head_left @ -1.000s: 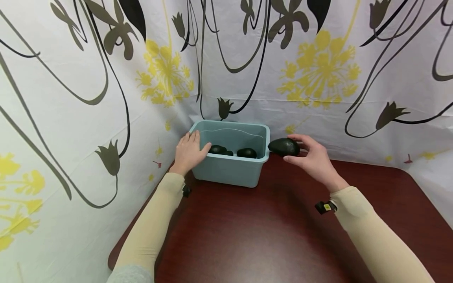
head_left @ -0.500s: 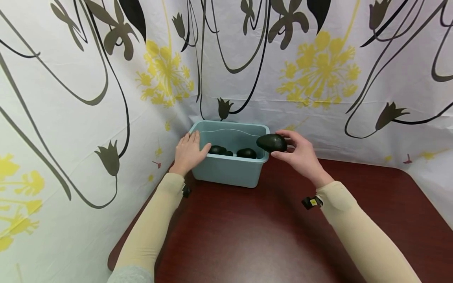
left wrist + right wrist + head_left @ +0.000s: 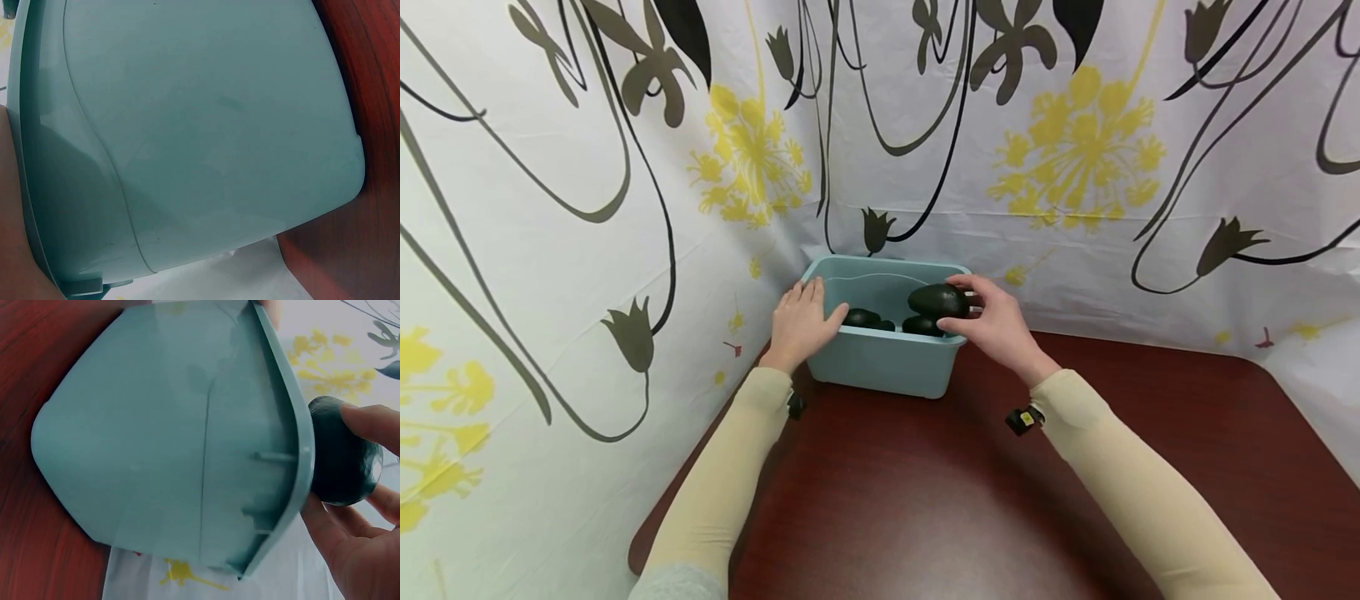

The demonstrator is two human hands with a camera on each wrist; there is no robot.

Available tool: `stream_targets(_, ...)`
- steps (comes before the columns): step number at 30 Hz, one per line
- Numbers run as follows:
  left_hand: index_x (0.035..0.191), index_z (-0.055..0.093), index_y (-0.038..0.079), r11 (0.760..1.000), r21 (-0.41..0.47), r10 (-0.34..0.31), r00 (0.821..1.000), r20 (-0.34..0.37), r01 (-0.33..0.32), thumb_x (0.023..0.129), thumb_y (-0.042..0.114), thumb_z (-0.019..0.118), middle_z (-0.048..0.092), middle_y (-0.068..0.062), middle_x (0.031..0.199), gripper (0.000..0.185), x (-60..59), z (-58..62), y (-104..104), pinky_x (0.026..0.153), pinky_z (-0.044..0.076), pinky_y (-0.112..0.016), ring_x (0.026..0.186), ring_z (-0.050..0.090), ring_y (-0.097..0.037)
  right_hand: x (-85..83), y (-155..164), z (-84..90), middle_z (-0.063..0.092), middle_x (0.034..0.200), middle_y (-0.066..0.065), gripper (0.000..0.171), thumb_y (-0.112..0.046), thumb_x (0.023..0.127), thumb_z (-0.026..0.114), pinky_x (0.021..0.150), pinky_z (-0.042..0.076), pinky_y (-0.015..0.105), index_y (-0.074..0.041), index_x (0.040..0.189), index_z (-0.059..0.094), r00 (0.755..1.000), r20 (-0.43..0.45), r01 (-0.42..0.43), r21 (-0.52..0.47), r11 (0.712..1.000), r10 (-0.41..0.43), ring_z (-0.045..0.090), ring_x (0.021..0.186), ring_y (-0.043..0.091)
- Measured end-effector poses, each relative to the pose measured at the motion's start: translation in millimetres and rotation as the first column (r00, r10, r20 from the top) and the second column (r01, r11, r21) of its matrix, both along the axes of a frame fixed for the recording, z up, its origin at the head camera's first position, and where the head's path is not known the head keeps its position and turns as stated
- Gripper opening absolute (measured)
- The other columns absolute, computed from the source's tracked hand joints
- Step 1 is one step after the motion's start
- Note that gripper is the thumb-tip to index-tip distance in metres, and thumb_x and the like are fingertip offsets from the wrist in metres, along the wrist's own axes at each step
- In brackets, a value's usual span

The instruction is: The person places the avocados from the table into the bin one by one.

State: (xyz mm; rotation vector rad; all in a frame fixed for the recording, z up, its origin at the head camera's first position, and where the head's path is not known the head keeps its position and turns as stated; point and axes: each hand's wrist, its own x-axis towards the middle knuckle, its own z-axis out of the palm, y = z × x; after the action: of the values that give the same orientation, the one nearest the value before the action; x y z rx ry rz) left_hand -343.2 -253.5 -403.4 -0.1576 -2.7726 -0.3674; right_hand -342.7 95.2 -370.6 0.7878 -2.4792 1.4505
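My right hand [image 3: 996, 323] grips a dark green avocado [image 3: 937, 301] between thumb and fingers, over the right end of a pale blue plastic bin [image 3: 880, 367]. In the right wrist view the held avocado [image 3: 344, 450] shows just beyond the bin's rim [image 3: 303, 425]. More avocados [image 3: 861, 317] lie inside the bin, partly hidden by its front wall; one avocado [image 3: 920, 326] sits right below the held one. At the bin's left end my left hand [image 3: 802, 325] rests on the rim with its fingers extended. The left wrist view is mostly filled by the bin's outer wall [image 3: 206, 125].
The bin stands on a dark red-brown wooden table [image 3: 910, 500], toward its back left corner. A white cloth [image 3: 917, 183] with yellow, grey and black plant prints hangs behind the table and along its left side.
My right hand has carried the avocado leftward, from beside the bin's right end to above its inside. The left hand has stayed in place on the rim.
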Motion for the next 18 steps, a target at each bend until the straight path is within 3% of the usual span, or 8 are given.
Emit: stream_targets(18,0.159,0.025,0.003,1.000,-0.002,-0.002,1.000,0.017,0.002,0.099,0.070,0.029,0.029,-0.018,0.161,0.090,0.6,1.3,1,0.121,0.016,-0.049,0.150,0.022,-0.036,-14.1,-40,-5.4,0.054,0.134,-0.007,0.067,-0.045,0.083,0.083,0.082,0.056,0.042,-0.026,0.141,0.056,0.999,0.022,-0.033,0.109,0.994,0.031,0.058,0.113,0.021)
